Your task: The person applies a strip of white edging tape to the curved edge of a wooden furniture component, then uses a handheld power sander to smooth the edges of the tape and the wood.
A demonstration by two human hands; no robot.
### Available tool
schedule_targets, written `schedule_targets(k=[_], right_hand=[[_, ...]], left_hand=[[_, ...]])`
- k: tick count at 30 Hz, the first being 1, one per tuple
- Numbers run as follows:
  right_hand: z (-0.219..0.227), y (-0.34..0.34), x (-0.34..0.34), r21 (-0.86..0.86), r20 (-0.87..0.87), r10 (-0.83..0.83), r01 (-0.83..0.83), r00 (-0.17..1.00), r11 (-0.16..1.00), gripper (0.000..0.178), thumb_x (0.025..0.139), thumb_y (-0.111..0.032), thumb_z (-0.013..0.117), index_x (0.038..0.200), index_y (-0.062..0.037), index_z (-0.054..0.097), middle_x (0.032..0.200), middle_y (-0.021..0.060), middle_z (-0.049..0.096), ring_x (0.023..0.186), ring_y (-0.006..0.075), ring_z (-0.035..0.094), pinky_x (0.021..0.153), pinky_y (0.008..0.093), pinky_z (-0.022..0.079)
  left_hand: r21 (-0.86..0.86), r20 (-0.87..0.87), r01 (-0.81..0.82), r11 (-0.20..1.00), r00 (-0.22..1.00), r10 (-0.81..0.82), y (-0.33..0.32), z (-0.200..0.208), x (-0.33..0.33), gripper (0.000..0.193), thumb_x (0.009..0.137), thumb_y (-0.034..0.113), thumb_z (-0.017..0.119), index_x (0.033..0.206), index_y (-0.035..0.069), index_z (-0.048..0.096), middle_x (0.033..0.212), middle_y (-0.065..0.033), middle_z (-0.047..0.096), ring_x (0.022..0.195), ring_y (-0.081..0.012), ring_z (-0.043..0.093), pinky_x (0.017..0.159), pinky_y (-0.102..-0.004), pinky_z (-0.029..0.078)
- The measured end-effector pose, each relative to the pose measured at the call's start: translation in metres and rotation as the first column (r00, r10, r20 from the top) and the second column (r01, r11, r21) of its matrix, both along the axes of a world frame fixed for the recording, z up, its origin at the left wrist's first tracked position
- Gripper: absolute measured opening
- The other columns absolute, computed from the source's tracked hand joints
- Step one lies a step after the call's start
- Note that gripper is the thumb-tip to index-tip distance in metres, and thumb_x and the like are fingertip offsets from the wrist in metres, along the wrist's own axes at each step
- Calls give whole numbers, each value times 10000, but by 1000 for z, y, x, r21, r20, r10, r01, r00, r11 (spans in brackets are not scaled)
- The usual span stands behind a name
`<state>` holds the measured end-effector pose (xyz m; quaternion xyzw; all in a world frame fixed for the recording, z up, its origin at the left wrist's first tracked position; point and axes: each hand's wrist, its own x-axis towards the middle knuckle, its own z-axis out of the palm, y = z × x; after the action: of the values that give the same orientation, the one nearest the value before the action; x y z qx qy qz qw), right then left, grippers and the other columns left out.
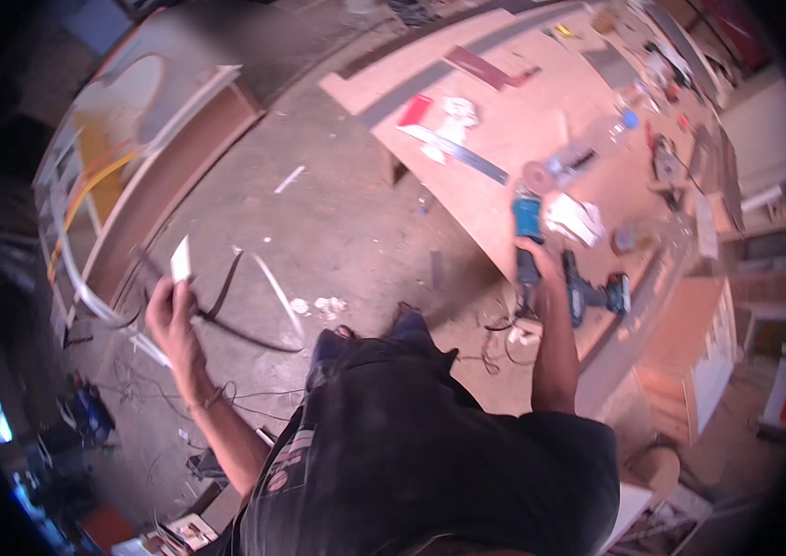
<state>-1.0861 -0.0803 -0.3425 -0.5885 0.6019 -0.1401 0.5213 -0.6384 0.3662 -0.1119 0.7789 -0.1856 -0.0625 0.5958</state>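
Note:
My left hand [173, 310] is raised over the floor on the left, its fingers closed on a small white flat piece [181, 259]. A long, thin dark strip [254, 339] curls out beside the same hand; whether the fingers grip it too is unclear. My right hand [541, 259] is wrapped round a teal and black power tool [527, 219] at the near edge of the wooden worktable [472, 199]. Just right of that hand, a teal and black cordless drill [590, 295] lies on the table. A crumpled white cloth [576, 219] sits beside the tool.
A metal ruler [472, 161], a tape roll [536, 176] and a clear bottle [611, 130] lie on the table. Cables [495, 347] hang by its near edge. A long wooden panel [180, 176] stands at the left. White scraps [330, 306] and cords [133, 389] litter the concrete floor.

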Motion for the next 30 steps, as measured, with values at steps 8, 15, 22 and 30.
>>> schedule_targets(k=[8, 15, 22, 30], right_hand=[[4, 9, 17, -474, -327, 38, -199, 944, 858, 712, 705, -391, 832, 1285, -15, 658, 1067, 253, 711, 1011, 429, 670, 931, 489, 507], [-9, 18, 11, -645, -262, -80, -113, 962, 756, 595, 772, -359, 818, 1208, 12, 657, 983, 230, 680, 941, 403, 667, 888, 479, 510], [55, 48, 73, -711, 11, -49, 42, 999, 702, 299, 920, -161, 707, 1126, 55, 689, 928, 150, 658, 882, 260, 640, 831, 352, 509], [248, 119, 364, -379, 682, 543, -400, 490, 835, 382, 921, -126, 758, 1246, 62, 686, 1096, 103, 711, 1022, 129, 649, 853, 256, 531]], left_hand=[[-149, 76, 42, 988, 997, -31, -91, 17, 35, 140, 985, 130, 681, 995, -7, 712, 706, 65, 559, 607, -37, 476, 534, -228, 363], [-204, 31, 32, 978, 999, -26, -128, 21, 38, 132, 981, 104, 673, 1018, -13, 722, 723, 49, 580, 616, -31, 509, 555, -214, 389], [-241, -23, 46, 970, 998, -53, -154, 35, 35, 125, 972, 116, 678, 975, 1, 728, 688, 56, 571, 591, -26, 494, 533, -224, 376], [-243, -26, 88, 966, 995, -97, -175, 12, 50, 114, 982, 120, 698, 1009, 9, 707, 732, 53, 596, 632, -25, 536, 548, -202, 394]])
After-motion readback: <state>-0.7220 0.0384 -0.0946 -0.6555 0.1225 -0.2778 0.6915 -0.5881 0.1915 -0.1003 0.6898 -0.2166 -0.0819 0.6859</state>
